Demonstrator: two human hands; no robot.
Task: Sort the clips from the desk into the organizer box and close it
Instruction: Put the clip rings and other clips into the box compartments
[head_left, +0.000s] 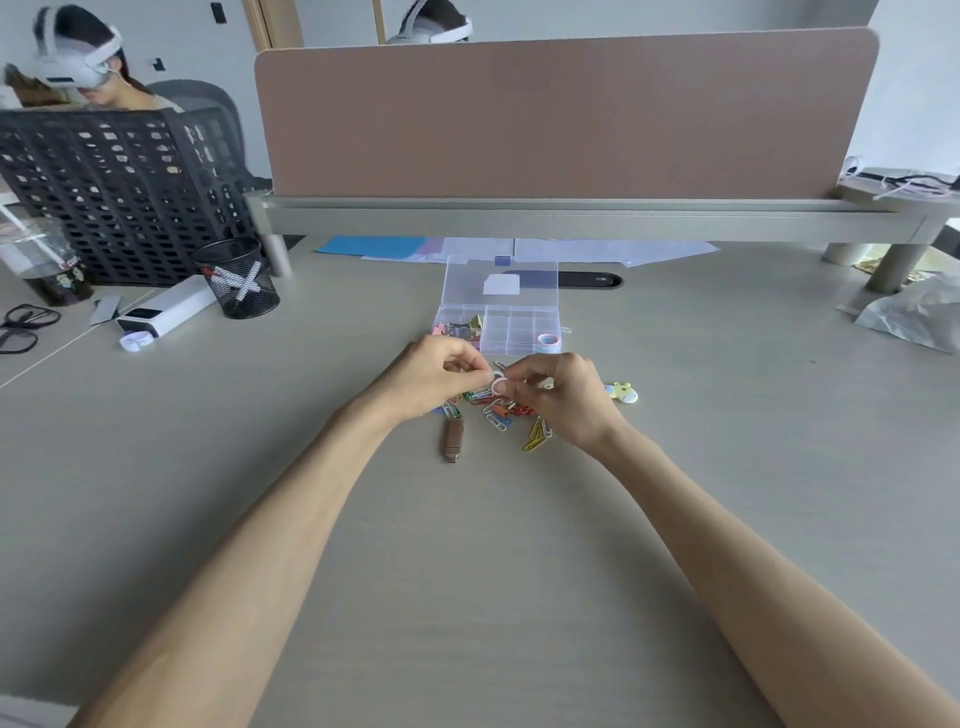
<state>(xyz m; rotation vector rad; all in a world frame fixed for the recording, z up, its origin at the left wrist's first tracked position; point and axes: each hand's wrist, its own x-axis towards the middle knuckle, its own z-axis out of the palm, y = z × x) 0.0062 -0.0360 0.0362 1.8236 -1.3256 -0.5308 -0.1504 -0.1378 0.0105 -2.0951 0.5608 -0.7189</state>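
Both hands pinch small white ring (501, 385) between fingertips: left hand (434, 375) and right hand (563, 391) meet above heap of coloured paper clips (498, 410) on tabletop (467, 545). Clear organizer box (498, 327) just beyond, lid up, binder clips (462, 328) in left compartment, tape roll (548, 340) at right.

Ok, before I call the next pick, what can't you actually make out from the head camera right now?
- Whether both hands hold the small white ring: left hand and right hand meet there, fingertips overlapping it.
- Paper clips on the desk: both hands cover part of the pile, so no count.
- Organizer box, left compartments: the left hand hides the near edge, and the clips inside are too small to identify.
- Lid: label unreadable.
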